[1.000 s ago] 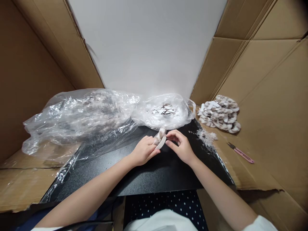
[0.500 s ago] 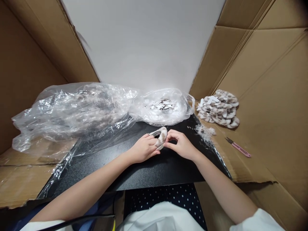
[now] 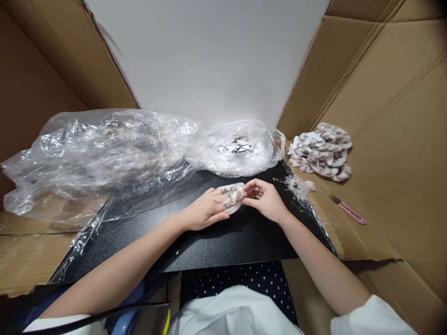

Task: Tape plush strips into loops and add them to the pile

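Note:
A fluffy headband (image 3: 234, 199), white with brown-grey patches and a pale inner side, is held low over the black tabletop (image 3: 209, 253) between my two hands. My left hand (image 3: 206, 210) grips its left side, the fingers lying over the fluffy part and the thumb below. At the right end, my right hand (image 3: 263, 199) pinches the headband's edge between thumb and fingers. Whatever small piece may be in that pinch is too small to make out.
Behind my hands lie a clear bag of fluffy pieces (image 3: 115, 158) and a clear bag of white tags (image 3: 223, 163). To the right are stacked tagged headbands (image 3: 326, 156), loose fluff (image 3: 300, 187) and pink-handled thread snips (image 3: 349, 211). Cardboard walls (image 3: 394, 116) flank the table.
The headband has tilted from fairly upright to flatter, its loop now stretched sideways. My right hand has turned a little and taken its right edge. The camera view has shifted slightly.

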Available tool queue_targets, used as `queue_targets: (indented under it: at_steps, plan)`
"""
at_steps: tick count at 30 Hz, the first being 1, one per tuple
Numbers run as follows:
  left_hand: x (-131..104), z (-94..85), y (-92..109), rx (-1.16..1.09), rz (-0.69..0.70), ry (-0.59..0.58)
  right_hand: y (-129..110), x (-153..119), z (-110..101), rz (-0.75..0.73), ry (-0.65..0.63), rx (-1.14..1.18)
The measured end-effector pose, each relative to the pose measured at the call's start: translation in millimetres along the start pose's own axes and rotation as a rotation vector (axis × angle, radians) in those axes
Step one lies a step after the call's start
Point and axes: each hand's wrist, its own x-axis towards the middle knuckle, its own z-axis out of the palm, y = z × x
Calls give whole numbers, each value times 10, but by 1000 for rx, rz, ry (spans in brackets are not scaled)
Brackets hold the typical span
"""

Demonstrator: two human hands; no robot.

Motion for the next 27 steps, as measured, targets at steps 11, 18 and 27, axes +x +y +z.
queue_targets:
  at_steps: [11, 18, 27]
  plan:
    - [0, -55, -44, 16, -67, 26, 189, -43, 166, 8, 68, 8]
    - [-14, -117, -77, -28, -138, 71, 157, -111, 217, 55, 33, 169]
    - [-12, -166, -49, -288, -96, 129, 13, 6, 141, 27, -6, 226]
